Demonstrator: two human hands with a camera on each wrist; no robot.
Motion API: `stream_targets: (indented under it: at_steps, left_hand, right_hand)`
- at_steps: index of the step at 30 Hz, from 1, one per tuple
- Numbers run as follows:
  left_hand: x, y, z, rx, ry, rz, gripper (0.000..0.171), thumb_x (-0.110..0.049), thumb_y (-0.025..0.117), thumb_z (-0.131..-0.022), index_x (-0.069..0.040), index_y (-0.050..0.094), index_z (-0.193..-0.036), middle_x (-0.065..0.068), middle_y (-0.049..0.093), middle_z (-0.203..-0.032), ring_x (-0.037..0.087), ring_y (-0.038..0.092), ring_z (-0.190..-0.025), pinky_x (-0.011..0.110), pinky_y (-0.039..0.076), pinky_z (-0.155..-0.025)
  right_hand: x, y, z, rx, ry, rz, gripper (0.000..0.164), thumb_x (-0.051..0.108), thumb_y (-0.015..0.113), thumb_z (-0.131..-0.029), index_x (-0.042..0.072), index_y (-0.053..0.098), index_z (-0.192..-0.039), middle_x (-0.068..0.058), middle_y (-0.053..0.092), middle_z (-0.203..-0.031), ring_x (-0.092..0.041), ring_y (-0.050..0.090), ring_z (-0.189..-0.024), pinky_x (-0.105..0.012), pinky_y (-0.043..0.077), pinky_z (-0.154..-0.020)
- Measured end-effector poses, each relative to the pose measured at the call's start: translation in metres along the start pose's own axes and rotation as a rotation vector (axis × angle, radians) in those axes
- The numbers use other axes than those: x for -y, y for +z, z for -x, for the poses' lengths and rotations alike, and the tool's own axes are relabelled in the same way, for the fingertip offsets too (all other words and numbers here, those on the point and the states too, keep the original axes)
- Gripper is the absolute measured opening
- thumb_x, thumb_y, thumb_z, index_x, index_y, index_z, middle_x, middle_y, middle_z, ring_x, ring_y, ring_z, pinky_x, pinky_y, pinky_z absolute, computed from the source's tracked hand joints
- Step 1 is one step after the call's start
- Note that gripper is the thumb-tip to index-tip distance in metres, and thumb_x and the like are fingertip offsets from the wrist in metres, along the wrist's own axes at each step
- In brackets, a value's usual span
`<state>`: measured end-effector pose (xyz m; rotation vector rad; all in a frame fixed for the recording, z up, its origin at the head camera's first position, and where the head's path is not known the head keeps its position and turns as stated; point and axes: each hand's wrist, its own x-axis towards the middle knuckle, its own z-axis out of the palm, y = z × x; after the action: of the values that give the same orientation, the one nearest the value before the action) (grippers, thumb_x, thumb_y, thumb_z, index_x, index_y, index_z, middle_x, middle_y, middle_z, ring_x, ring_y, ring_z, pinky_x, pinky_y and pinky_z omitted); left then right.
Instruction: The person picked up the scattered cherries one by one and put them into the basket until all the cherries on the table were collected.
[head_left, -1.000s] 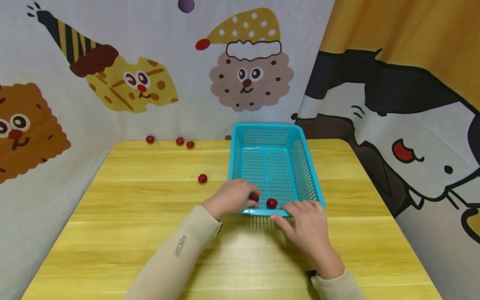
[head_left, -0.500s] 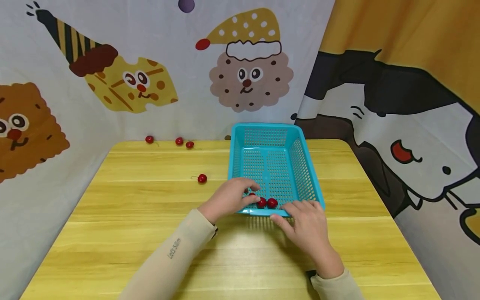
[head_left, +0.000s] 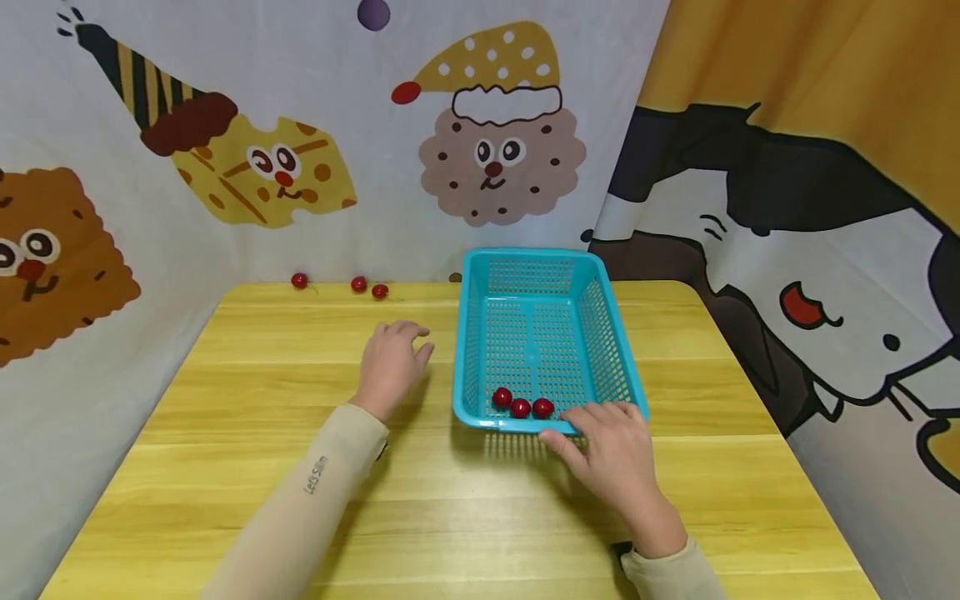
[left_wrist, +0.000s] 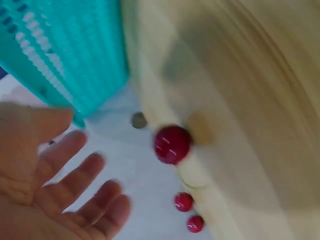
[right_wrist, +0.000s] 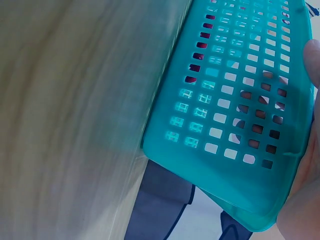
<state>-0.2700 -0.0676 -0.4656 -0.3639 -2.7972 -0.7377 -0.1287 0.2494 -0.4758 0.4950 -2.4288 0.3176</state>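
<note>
My left hand (head_left: 392, 367) is over the table left of the basket, fingers apart and bent, holding nothing. In the left wrist view a red cherry (left_wrist: 172, 144) with a thin stem lies beyond the fingertips; in the head view the hand hides it. My right hand (head_left: 611, 458) grips the near rim of the blue plastic basket (head_left: 627, 350), thumb outside and fingers over the inner side. The right wrist view shows those fingers through the holes of the basket wall (right_wrist: 210, 165). Inside, along the near wall, sit three cherries (head_left: 520, 407).
Along the table's back edge lie a lone cherry (head_left: 299, 281) and a pair, a left one (head_left: 358, 284) and a right one (head_left: 380, 292). A printed cloth (head_left: 300, 50) hangs behind the wooden table (head_left: 450, 533).
My left hand has let go of a cherry in the basket and moved out leftward, over the spot of the single cherry on the table. The right hand has stayed on the rim.
</note>
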Motion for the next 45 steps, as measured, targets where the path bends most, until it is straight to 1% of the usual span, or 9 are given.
stream_targets:
  at_steps: [3,8,14,21,27,30,34,41,45]
  left_hand:
    - [0.012,0.004,0.002,0.087,-0.036,-0.083,0.031,-0.028,0.072,-0.103,-0.008,0.077,-0.127,0.016,0.073,-0.136,0.042,0.065,-0.122,0.054,0.054,-0.109]
    - [0.021,0.009,0.008,0.159,-0.07,-0.104,0.032,-0.027,0.074,-0.102,-0.009,0.077,-0.128,0.015,0.075,-0.133,0.041,0.068,-0.117,0.056,0.059,-0.099]
    - [0.026,0.012,0.012,0.16,-0.081,-0.098,0.028,-0.019,0.078,-0.099,-0.006,0.077,-0.124,0.015,0.076,-0.127,0.038,0.067,-0.116,0.053,0.061,-0.098]
    - [0.03,0.009,0.016,0.174,-0.071,-0.102,0.027,-0.006,0.079,-0.096,-0.001,0.076,-0.122,0.018,0.076,-0.121,0.039,0.066,-0.115,0.05,0.062,-0.098]
    - [0.028,0.008,0.017,0.131,-0.044,-0.074,0.024,-0.003,0.074,-0.099,0.001,0.076,-0.122,0.02,0.076,-0.12,0.041,0.067,-0.114,0.049,0.063,-0.096]
    - [0.019,0.003,0.016,0.075,0.001,-0.045,0.023,-0.004,0.071,-0.101,0.0,0.075,-0.123,0.02,0.076,-0.122,0.041,0.067,-0.115,0.049,0.061,-0.098]
    - [-0.006,-0.012,0.013,-0.023,0.098,0.017,0.022,-0.006,0.068,-0.103,-0.001,0.074,-0.124,0.018,0.074,-0.126,0.039,0.065,-0.118,0.048,0.06,-0.101]
    - [-0.05,-0.027,0.018,-0.254,0.344,0.127,0.024,0.0,0.075,-0.097,0.001,0.073,-0.121,0.021,0.073,-0.129,0.039,0.065,-0.121,0.047,0.061,-0.105]
    - [-0.066,-0.024,0.024,-0.255,0.422,0.167,0.026,0.001,0.076,-0.096,0.001,0.07,-0.122,0.02,0.072,-0.129,0.036,0.066,-0.122,0.043,0.061,-0.106]
  right_hand:
    - [0.0,0.001,0.0,0.002,0.0,-0.002,0.066,0.076,0.052,-0.099,0.016,0.08,-0.095,-0.002,0.081,-0.09,-0.027,0.073,-0.077,-0.05,0.052,-0.082]
    - [0.001,0.002,0.0,-0.009,-0.002,-0.002,0.072,0.077,0.043,-0.102,0.015,0.079,-0.094,-0.003,0.081,-0.09,-0.027,0.073,-0.077,-0.049,0.052,-0.081]
    - [0.002,0.003,0.0,-0.02,-0.007,0.002,0.074,0.077,0.04,-0.104,0.015,0.079,-0.093,-0.003,0.081,-0.089,-0.028,0.073,-0.076,-0.05,0.052,-0.079]
    - [0.0,0.002,0.001,-0.003,0.004,-0.006,0.069,0.077,0.048,-0.101,0.016,0.079,-0.095,-0.002,0.081,-0.089,-0.027,0.073,-0.077,-0.05,0.051,-0.082]
    - [0.001,0.002,0.001,-0.027,-0.003,-0.003,0.071,0.077,0.044,-0.102,0.016,0.079,-0.093,-0.002,0.08,-0.088,-0.027,0.073,-0.076,-0.05,0.052,-0.08]
    - [0.001,0.002,0.001,-0.036,-0.008,0.002,0.072,0.076,0.042,-0.103,0.016,0.08,-0.093,-0.002,0.08,-0.087,-0.028,0.072,-0.075,-0.05,0.052,-0.079]
    - [0.0,0.002,0.001,-0.023,0.002,0.002,0.073,0.078,0.041,-0.103,0.016,0.079,-0.093,-0.003,0.08,-0.088,-0.028,0.072,-0.076,-0.051,0.051,-0.081]
    - [0.0,0.002,0.002,-0.028,-0.001,0.002,0.072,0.077,0.042,-0.103,0.016,0.079,-0.093,-0.003,0.08,-0.087,-0.028,0.072,-0.076,-0.051,0.051,-0.081]
    - [0.002,0.002,0.001,-0.043,-0.007,0.007,0.073,0.076,0.04,-0.104,0.015,0.079,-0.092,-0.003,0.08,-0.086,-0.028,0.071,-0.075,-0.051,0.051,-0.079]
